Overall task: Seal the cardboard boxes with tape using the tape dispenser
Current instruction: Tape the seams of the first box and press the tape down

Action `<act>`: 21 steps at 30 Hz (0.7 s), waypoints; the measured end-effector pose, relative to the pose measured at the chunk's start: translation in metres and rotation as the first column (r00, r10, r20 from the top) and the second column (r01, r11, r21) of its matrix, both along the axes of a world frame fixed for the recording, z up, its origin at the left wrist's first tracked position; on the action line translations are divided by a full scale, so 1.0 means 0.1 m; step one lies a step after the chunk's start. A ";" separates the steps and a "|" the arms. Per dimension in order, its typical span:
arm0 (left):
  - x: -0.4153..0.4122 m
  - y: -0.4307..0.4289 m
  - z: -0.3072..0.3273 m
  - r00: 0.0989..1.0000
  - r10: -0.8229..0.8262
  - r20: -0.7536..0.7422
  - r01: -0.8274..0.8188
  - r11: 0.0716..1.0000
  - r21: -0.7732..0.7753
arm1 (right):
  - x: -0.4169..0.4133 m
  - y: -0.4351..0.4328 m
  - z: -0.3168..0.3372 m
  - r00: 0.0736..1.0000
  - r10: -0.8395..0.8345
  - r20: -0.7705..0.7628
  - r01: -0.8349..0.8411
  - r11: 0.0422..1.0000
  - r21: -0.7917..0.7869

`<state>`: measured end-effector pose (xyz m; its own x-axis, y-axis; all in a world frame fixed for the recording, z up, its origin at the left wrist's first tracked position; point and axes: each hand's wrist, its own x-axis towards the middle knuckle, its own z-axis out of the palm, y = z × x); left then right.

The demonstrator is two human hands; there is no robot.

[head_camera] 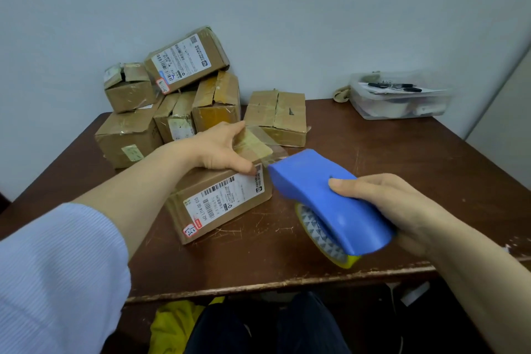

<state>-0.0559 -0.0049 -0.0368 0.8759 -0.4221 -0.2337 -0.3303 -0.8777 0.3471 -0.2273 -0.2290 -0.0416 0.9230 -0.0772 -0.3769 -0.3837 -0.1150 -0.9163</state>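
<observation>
Now box (224, 198) held by left hand (221, 146), fingers flat; tape (277, 152) stretched beyond fingertips to dispenser (324, 195), clamped by right hand (396, 210); cut judged due next

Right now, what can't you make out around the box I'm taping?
Head view:
- Top seam of the box, under the left hand.
- Blade of the tape dispenser, behind its blue shell.
- Print on the label, too small.
- Contents of the plastic tub, clouded by its walls.
</observation>
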 end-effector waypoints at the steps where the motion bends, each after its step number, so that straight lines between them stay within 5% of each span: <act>1: 0.00 0.01 -0.01 1.000 -0.003 0.002 0.003 1.000 0.008 | 0.04 0.02 -0.01 1.000 0.001 -0.006 -0.002 0.998 -0.064; 7: 0.01 0.02 -0.03 0.999 -0.016 0.028 0.014 0.999 0.048 | 0.16 0.05 -0.01 0.990 -0.021 0.139 0.040 0.989 -0.140; 11: 0.02 0.01 -0.03 1.000 0.012 0.012 -0.012 1.000 0.028 | 0.20 0.11 0.11 0.982 0.115 0.152 -0.053 0.931 -0.360; 18: -0.06 -0.04 -0.01 0.998 0.039 0.054 -0.039 0.999 -0.004 | 0.41 0.28 0.59 0.913 0.365 -0.181 -0.326 0.387 -0.863; 21: -0.09 -0.07 -0.02 0.992 0.038 0.117 -0.043 0.998 0.045 | 0.59 0.36 0.81 0.896 0.386 -0.221 -0.353 0.312 -0.882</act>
<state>-0.0648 -0.0118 -0.0389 0.9145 -0.3765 -0.1483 -0.3296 -0.9057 0.2666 -0.1688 -0.1929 0.0396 0.9561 0.0049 -0.2930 -0.0546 -0.9794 -0.1945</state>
